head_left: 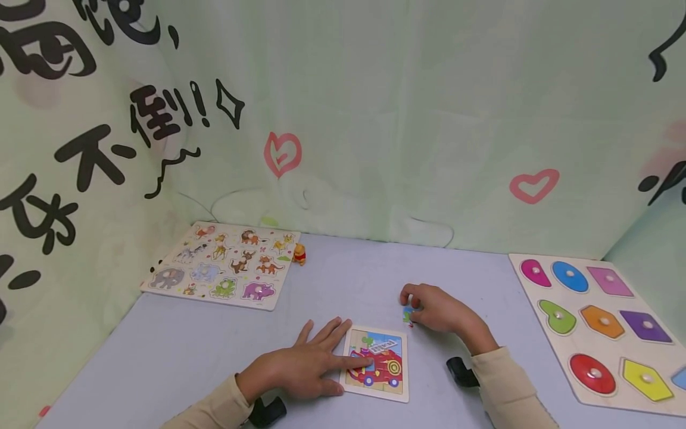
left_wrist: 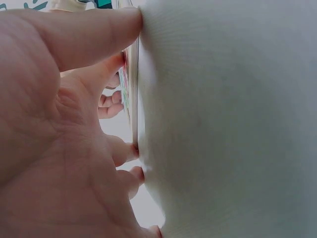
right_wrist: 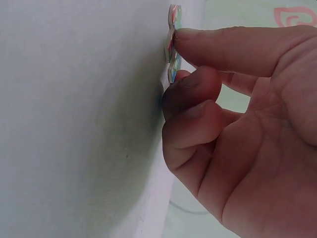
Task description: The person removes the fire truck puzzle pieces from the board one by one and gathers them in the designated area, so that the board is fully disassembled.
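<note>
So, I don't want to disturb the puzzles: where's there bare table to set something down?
Free: the back middle, between the toy figure and the shapes board; also between the animal board and the left hand. Crowded: the truck puzzle, under that hand, and beside it, where the right hand holds a piece.

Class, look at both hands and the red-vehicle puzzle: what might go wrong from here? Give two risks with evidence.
The small piece might slip or turn, since the right hand has it only at its fingertips.

The left hand rests its index finger on the puzzle board, so it might hide part of the picture or push the board sideways.
</note>
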A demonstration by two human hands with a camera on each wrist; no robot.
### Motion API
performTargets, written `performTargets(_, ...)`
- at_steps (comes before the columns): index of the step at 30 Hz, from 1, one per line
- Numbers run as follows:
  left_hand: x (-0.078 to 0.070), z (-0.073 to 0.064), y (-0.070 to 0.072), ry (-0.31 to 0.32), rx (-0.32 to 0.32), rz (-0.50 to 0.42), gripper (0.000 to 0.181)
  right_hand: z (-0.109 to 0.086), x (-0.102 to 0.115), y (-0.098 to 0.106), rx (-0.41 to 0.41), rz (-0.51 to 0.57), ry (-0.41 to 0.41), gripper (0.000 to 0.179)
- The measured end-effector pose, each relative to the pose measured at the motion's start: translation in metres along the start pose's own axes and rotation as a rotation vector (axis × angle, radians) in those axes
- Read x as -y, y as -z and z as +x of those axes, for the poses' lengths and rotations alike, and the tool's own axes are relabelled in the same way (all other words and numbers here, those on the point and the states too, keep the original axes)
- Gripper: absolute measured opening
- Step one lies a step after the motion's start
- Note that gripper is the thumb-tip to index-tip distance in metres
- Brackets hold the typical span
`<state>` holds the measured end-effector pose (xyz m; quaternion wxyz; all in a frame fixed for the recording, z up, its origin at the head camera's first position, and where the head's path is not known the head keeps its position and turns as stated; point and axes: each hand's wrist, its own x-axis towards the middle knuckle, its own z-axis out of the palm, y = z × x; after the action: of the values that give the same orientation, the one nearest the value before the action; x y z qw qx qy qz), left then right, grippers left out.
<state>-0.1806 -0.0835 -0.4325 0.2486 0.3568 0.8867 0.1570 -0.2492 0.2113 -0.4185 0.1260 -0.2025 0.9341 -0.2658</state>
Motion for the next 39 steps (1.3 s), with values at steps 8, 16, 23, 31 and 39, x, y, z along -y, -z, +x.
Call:
performTargets(8,0.001,-0.001,0.0,-0.004,0.0,-0.002,0.06,0.001,0.002,-0.001,0.001,-0.019,-0.011,0.023)
performTargets(16,0.002,0.0,0.0,-0.012,0.004,-0.011,0.061,-0.001,0.015,0.0,-0.032,-0.047,0.091,0.022)
performTargets(23,0.003,0.0,0.0,-0.024,0.003,0.011,0.06,-0.004,0.044,-0.011,0.083,-0.077,0.224,0.034)
performTargets(31,0.003,0.001,0.001,-0.024,0.007,0.02,0.06,-0.006,0.057,-0.024,0.185,-0.15,0.267,0.037)
performTargets(39,0.002,0.0,0.001,-0.016,0.013,0.017,0.06,-0.004,0.055,-0.028,0.192,-0.131,0.245,0.029)
